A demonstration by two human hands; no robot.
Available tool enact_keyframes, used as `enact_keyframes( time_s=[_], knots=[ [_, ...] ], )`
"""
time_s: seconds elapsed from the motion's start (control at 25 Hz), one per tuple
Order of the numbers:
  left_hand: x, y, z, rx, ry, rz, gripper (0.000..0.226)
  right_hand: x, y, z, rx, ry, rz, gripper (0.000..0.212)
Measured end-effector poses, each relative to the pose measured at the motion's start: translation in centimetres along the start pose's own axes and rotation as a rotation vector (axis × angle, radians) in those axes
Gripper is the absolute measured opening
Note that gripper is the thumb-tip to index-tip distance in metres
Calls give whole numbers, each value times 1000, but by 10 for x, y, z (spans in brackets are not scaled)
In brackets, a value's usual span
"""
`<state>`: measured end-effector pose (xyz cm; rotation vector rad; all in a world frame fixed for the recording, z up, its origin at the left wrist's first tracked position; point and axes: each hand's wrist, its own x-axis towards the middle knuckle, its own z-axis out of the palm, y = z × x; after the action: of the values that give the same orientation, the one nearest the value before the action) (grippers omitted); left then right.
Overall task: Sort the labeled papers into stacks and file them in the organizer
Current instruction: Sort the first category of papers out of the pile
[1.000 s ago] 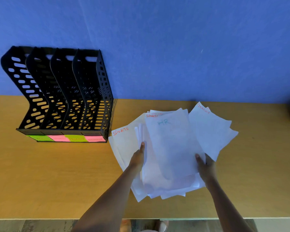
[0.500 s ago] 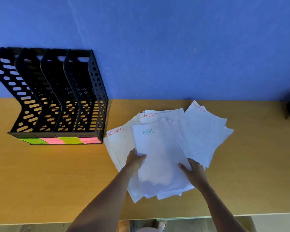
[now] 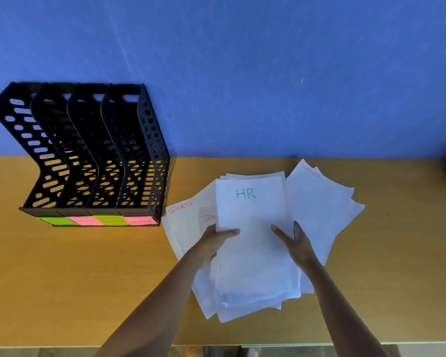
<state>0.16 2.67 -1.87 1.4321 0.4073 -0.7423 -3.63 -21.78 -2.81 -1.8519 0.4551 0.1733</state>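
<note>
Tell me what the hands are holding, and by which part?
Both hold the HR sheet: left hand grips its left edge, right hand its right edge, mid-height.

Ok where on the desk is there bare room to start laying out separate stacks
Bare wood lies in front of the black organizer, left of the left hand, and right of the FINANCE sheets toward the desk edge. The middle is crowded with fanned papers.
</note>
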Motion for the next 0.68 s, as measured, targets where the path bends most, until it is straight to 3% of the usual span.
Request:
enact_keyframes(
  time_s=[0.12,0.2,0.36,0.44,0.52,0.56,0.68],
  knots=[
    [0,8,7,40,106,99,28,-1,-11,7,6,27,-73,52],
    [0,16,6,-18,88,145,30,2,-17,1,126,79,-77,51],
    [-12,45,6,50,98,341,24,4,-36,-13,279,147,-178,21],
    [-20,64,13,91,184,474,18,3,-49,-10,334,240,-260,33],
    [-27,77,22,46,225,570,14,0,-64,-4,390,291,-318,28],
    [-30,81,26,25,227,605,17,-3,-69,0,425,283,-338,22],
    [-34,81,30,-16,292,637,37,-14,-76,7,424,224,-413,32]
  ],
)
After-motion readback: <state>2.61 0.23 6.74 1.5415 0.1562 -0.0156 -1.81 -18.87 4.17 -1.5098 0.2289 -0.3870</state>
